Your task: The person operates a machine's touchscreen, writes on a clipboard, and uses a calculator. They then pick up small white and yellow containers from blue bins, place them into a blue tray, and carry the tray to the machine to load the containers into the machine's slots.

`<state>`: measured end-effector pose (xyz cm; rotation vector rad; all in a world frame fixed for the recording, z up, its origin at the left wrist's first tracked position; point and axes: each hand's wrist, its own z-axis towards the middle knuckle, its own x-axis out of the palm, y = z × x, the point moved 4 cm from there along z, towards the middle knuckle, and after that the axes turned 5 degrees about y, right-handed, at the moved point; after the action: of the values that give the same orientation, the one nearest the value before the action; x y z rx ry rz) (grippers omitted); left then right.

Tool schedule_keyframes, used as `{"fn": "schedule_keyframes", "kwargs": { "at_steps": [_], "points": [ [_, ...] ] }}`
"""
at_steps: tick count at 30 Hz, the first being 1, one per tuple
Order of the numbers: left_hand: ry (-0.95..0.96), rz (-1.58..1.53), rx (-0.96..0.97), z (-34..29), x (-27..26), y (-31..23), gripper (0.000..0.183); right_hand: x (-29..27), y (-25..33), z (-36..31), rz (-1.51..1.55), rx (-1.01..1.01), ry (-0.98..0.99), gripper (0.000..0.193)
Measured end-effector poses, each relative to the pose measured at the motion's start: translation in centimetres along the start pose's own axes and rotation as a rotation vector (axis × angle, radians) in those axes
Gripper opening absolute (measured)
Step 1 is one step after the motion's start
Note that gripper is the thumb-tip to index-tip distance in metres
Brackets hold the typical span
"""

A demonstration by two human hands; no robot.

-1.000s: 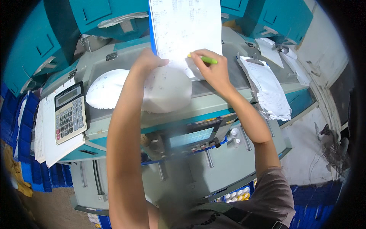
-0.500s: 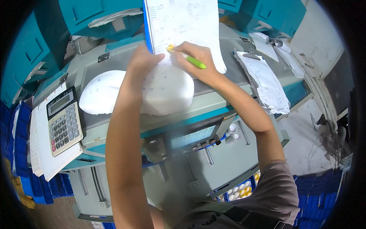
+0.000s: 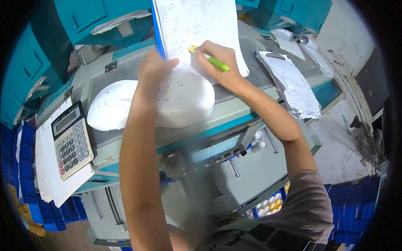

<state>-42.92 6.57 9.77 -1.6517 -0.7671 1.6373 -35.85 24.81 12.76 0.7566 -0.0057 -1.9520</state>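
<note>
My right hand (image 3: pixel 217 62) grips a green and yellow pen (image 3: pixel 211 60), its tip resting on a white sheet full of handwriting (image 3: pixel 197 29) on a blue-edged pad. My left hand (image 3: pixel 154 69) presses flat on the lower left of that sheet, fingers closed on the paper's edge. Below both hands lies a white curled sheet (image 3: pixel 138 104) spread on the grey top of a machine (image 3: pixel 234 104).
A grey calculator (image 3: pixel 72 140) lies on a stack of papers at the left. Clipped paper bundles (image 3: pixel 293 83) sit at the right. Teal machine housings (image 3: pixel 63 25) stand behind. The machine's front panel with a display (image 3: pixel 215 148) is below; blue crates (image 3: pixel 25 175) line the floor.
The view has shifted so the pad and hands sit lower and nearer. My right hand has moved the pen left across the sheet; my left hand still holds the paper down.
</note>
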Motion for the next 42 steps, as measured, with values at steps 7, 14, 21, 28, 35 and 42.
{"fn": "schedule_keyframes", "kwargs": {
  "at_steps": [7,14,21,28,35,42],
  "points": [
    [-0.001,-0.046,0.064,-0.3,0.1,-0.4,0.039,-0.2,-0.7,0.0,-0.039,0.21,-0.031,0.011],
    [-0.017,-0.028,0.086,-0.8,-0.2,-0.7,0.04,-0.4,0.0,0.1,-0.021,0.081,-0.008,0.01],
    [-0.034,0.019,0.12,-0.5,-0.1,-0.3,0.037,-0.3,0.4,0.0,0.0,-0.088,0.008,0.01],
    [-0.057,0.012,0.107,-0.5,0.1,-0.3,0.038,-0.2,-0.1,-0.2,0.036,0.031,0.031,0.012],
    [-0.019,0.053,0.116,-1.0,-0.2,-0.5,0.04,-0.7,0.2,0.1,-0.013,0.037,0.001,0.012],
    [-0.054,0.003,0.136,-0.2,0.0,-0.2,0.037,-0.1,-0.5,-0.1,0.039,-0.034,0.031,0.012]
  ]
}}
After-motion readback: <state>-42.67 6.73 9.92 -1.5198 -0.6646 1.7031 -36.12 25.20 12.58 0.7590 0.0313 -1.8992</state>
